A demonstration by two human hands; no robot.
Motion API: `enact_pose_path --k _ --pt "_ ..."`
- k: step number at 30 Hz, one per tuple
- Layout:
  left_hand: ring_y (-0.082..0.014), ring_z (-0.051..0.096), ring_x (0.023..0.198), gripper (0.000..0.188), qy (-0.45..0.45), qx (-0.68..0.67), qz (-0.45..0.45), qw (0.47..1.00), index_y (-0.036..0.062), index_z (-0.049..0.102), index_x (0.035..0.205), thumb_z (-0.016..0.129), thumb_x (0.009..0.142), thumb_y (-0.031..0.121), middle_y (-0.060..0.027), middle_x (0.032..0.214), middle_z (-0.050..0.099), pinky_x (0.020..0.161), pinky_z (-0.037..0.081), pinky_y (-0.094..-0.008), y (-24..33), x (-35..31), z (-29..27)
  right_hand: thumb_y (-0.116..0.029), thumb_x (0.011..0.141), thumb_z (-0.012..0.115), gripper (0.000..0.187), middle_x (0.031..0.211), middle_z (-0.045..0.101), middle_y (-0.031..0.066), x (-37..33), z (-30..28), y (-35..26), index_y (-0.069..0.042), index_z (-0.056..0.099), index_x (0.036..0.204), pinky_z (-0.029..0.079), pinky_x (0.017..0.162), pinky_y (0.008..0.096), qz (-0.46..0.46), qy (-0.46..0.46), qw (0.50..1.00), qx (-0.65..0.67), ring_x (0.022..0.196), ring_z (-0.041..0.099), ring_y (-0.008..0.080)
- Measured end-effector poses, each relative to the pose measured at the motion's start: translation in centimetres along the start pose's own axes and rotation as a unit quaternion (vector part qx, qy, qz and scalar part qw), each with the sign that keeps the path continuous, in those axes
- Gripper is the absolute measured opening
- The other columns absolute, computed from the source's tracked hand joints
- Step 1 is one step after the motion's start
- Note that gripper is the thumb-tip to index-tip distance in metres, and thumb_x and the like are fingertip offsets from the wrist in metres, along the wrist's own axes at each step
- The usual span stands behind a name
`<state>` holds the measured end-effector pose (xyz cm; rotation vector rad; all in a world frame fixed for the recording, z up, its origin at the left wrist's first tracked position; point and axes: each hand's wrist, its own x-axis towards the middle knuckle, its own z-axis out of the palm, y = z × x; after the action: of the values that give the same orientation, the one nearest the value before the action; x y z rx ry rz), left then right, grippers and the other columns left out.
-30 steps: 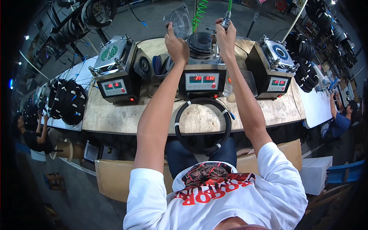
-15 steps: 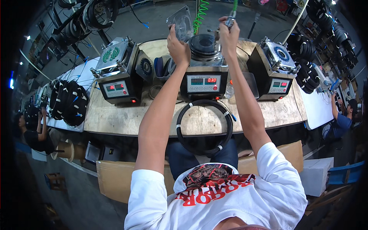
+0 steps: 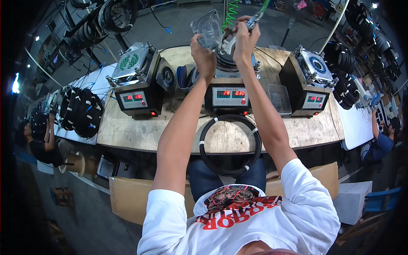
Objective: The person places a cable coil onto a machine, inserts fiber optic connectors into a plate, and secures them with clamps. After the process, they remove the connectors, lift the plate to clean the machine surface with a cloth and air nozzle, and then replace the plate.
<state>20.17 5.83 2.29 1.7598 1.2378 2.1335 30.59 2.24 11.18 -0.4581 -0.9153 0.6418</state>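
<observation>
My left hand [image 3: 204, 57] holds a clear plastic cover [image 3: 208, 27] by its lower edge, tilted up above the middle benchtop machine [image 3: 229, 97]. Gripped in my right hand [image 3: 245, 42] is a metal air blow gun [image 3: 252, 22] on a green coiled hose [image 3: 231, 9]. The gun's front end is close to the cover's right side; whether they touch, I cannot tell. Below both hands sits the machine's dark round plate [image 3: 225, 61], partly hidden by my fingers. A banded coil of black cable [image 3: 207, 158] hangs over the near table edge against my lap.
Similar machines stand at left [image 3: 135, 100] and right [image 3: 315, 100], topped by fixtures with green connectors [image 3: 128, 62] and blue ones [image 3: 317, 66]. A clear tray [image 3: 279, 100] lies beside my right forearm on the wooden table [image 3: 178, 136]. Co-workers sit at both far sides.
My right hand with the blow gun has moved left, close to the clear cover. My left hand still holds the cover, slightly lower. The view has shifted a little, and the middle machine's display has changed.
</observation>
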Motion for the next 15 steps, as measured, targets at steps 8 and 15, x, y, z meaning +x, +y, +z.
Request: enact_pose_path --k 8,15 --pt "-0.0464 0.055 0.113 0.053 0.014 0.058 -0.011 0.998 -0.0032 0.05 0.124 0.047 0.073 -0.016 -0.0254 0.121 0.054 0.094 0.044 -0.0511 0.5 -0.1 -0.2 -0.003 0.09 0.052 0.006 0.073 0.054 0.0007 0.2 -1.8 0.9 0.0 0.056 0.091 0.051 0.05 0.0261 -0.019 -0.05 0.985 -0.166 0.056 0.051 0.008" --pt "-0.0461 0.055 0.114 0.055 -0.002 0.05 -0.028 0.998 -0.0016 0.052 0.126 0.048 0.074 -0.016 -0.0259 0.123 0.054 0.096 0.045 -0.0491 0.9 0.1 -0.3 -0.002 0.089 0.052 0.005 0.07 0.05 -0.0009 3.7 -0.8 0.3 0.0 0.055 0.086 0.043 0.051 0.0252 -0.128 0.046 0.99 -0.027 0.056 0.043 0.007"
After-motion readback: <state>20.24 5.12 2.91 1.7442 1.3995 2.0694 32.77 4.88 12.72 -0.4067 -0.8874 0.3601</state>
